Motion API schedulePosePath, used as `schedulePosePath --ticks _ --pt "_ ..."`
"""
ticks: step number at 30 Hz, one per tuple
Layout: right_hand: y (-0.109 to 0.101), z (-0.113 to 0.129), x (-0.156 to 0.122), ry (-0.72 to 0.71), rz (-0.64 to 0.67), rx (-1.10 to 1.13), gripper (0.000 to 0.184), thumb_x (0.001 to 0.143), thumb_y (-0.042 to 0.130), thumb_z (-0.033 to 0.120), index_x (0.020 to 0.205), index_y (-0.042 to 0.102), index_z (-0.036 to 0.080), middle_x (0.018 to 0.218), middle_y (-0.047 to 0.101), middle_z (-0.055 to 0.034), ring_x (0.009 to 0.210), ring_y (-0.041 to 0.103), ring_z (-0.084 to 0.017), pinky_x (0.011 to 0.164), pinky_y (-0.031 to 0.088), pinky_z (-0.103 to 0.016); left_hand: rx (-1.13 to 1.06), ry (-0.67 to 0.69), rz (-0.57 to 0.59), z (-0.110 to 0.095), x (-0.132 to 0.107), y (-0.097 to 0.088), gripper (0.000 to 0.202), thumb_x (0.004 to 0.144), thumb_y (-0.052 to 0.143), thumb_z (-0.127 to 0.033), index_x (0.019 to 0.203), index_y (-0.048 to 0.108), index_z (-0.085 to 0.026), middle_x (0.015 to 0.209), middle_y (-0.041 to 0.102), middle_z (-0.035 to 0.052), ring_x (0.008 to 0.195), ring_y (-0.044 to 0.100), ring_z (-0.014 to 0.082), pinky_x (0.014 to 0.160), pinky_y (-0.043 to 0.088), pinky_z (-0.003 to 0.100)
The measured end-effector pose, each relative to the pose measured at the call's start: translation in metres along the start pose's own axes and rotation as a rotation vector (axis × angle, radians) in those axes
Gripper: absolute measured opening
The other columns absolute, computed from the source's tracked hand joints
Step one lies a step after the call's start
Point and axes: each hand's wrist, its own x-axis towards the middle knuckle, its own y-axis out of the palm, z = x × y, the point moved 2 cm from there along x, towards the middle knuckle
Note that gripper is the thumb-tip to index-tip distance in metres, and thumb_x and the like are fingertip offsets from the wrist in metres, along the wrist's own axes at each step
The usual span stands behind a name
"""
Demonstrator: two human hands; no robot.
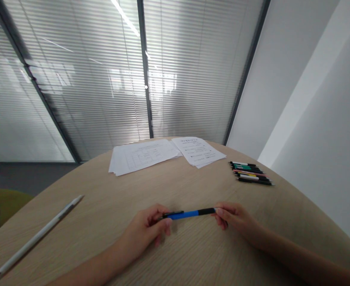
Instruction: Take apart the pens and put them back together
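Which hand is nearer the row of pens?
Right. The right hand sits in front of the row of pens; the left hand is farther off, at the blue pen's other end.

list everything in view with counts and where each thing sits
blue pen: 1, blue and black, between both hands
pens: about six, mixed colours, in a row at right
white stick: 1, white, lying at left
printed sheets: 2 stacks, white, far edge of table
round table: 1, pale wood, under these
slatted blinds: 1 wall, grey, ahead
chair: 1, olive, far left
left hand: 1, bare, on pen's left end
right hand: 1, bare, on pen's right end
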Motion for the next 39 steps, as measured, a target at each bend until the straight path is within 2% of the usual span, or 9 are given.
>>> schedulePosePath --ticks 4,8,17,24,32,39 --pt "0.000 -0.004 0.000 -0.017 0.012 -0.005 0.045 0.073 0.043 0.057 0.054 0.048 0.016 0.049 0.044 0.0024 0.044 0.042 -0.009 0.045 0.035 -0.021 0.055 -0.004 0.019 -0.004 -0.002 -0.001 0.030 0.073 0.047 -0.039 0.055 0.052 -0.016 0.048 0.058 -0.0009 0.038 0.045 0.0079 0.041 0.034 0.018" --pt "0.001 -0.003 0.000 -0.013 0.007 0.003 0.045 0.072 0.044 0.057 0.054 0.048 0.016 0.048 0.044 0.0027 0.044 0.042 -0.008 0.045 0.036 -0.021 0.006 -0.044 0.020 -0.001 0.000 -0.002 0.035 0.074 0.045 -0.044 0.052 0.051 -0.017 0.043 0.056 -0.0011 0.037 0.046 0.0090 0.040 0.034 0.018" --pt "0.000 -0.006 -0.001 -0.027 -0.026 0.044 0.039 0.076 0.044 0.051 0.062 0.051 0.015 0.051 0.045 0.0027 0.045 0.043 -0.008 0.046 0.035 -0.021 -0.099 -0.021 -0.154 -0.006 0.003 -0.006 0.027 0.071 0.051 -0.038 0.056 0.053 -0.015 0.049 0.059 -0.0018 0.036 0.043 0.0071 0.041 0.032 0.019" --pt "-0.001 -0.008 -0.001 0.011 -0.122 0.022 0.039 0.071 0.047 0.054 0.065 0.052 0.016 0.053 0.047 0.0021 0.045 0.044 -0.009 0.045 0.036 -0.021 -0.343 -0.055 -0.215 -0.005 0.006 -0.012 0.018 0.064 0.060 -0.032 0.069 0.057 -0.014 0.056 0.063 -0.0003 0.038 0.045 0.0078 0.040 0.033 0.020" --pt "-0.002 -0.008 0.000 0.032 -0.193 0.041 0.039 0.068 0.051 0.054 0.073 0.056 0.016 0.054 0.048 0.0020 0.044 0.044 -0.009 0.044 0.036 -0.022 -0.496 -0.002 -0.292 -0.003 0.008 -0.016 0.014 0.066 0.057 -0.027 0.068 0.055 -0.014 0.058 0.064 0.0010 0.038 0.048 0.0082 0.038 0.037 0.019" --pt "-0.005 0.006 -0.002 0.035 -0.241 0.039 0.039 0.069 0.049 0.054 0.061 0.051 0.016 0.050 0.045 0.0030 0.045 0.042 -0.009 0.046 0.035 -0.023 -0.615 0.021 -0.380 0.004 0.012 -0.023 0.017 0.069 0.054 -0.027 0.058 0.053 -0.014 0.052 0.060 -0.0012 0.036 0.045 0.0062 0.034 0.034 0.016"
